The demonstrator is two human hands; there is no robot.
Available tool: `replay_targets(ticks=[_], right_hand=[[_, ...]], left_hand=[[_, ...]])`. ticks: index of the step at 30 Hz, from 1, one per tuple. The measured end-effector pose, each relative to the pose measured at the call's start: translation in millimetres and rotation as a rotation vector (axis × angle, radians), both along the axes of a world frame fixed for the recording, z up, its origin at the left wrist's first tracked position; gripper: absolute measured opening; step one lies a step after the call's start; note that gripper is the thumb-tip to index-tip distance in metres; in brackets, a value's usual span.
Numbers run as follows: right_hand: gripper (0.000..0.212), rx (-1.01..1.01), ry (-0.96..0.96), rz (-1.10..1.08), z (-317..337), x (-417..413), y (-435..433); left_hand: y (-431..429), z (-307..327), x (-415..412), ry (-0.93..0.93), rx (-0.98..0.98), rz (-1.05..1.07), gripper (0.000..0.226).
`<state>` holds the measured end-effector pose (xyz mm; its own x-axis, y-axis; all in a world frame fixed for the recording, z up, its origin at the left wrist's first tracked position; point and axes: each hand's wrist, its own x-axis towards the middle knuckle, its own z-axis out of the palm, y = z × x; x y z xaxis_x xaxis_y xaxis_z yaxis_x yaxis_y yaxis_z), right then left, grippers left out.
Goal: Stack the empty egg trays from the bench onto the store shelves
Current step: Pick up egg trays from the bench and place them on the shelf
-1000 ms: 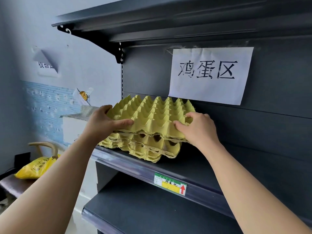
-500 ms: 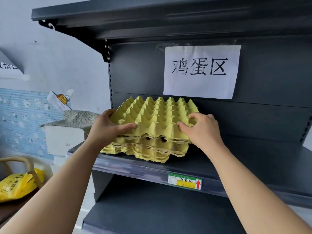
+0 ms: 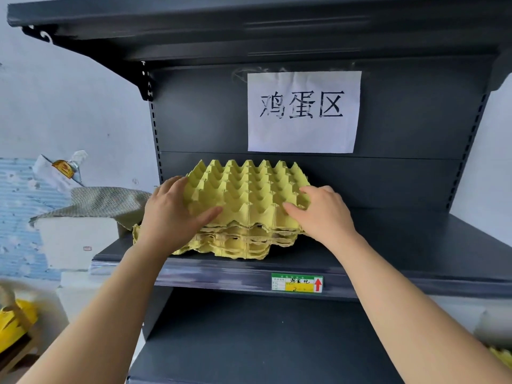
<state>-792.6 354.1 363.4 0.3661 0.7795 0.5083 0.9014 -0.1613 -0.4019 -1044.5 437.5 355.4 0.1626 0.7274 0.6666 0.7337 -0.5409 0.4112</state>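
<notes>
While the top egg tray (image 3: 246, 192) sits on the stack of egg trays (image 3: 235, 242) below it, both hands are on it, one at each side. It's yellow moulded pulp, cups facing up, and the stack rests on the left half of the dark middle shelf (image 3: 401, 245), its front edge close to the shelf lip. The left hand (image 3: 171, 214) grips the tray's left edge, thumb laid across the front cups, fingers curled round the far side. The right hand (image 3: 321, 212) mirrors it on the right edge, thumb pointing inward over the front cups, fingers wrapped over the rim. Lower trays poke out a little to the left under the left wrist, so the stack isn't perfectly square. On the shelf's front rail, just right of the stack, there's a green and yellow price label (image 3: 297, 283) with a red arrow. Behind, a white paper sign (image 3: 303, 112) with black characters is taped to the back panel, under the top shelf (image 3: 249, 26). A lower shelf (image 3: 249, 342) shows between the forearms. Off to the left, a patterned cloth (image 3: 94, 202) drapes over a white box (image 3: 74, 239), and a yellow bag (image 3: 13, 325) sits at the frame edge.
</notes>
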Motion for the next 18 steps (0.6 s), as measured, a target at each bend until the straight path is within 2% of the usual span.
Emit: replay_targets(ticks=[2,5,11,18], right_hand=[[0.058,0.032,-0.037,0.017,2,1,-13],[0.050,0.056,-0.074,0.021,0,7,-40],[0.046,0.020,-0.113,-0.085,-25,50,-115],[0.042,-0.020,-0.062,-0.321,-77,152,-230]], left_hand=[[-13,0,12,0.055,0.143,-0.044,0.076],[-36,-5,43,0.101,0.225,-0.140,0.058],[-82,-36,120,0.134,0.202,-0.362,0.053],[-161,-74,251,0.170,0.171,-0.637,0.047]])
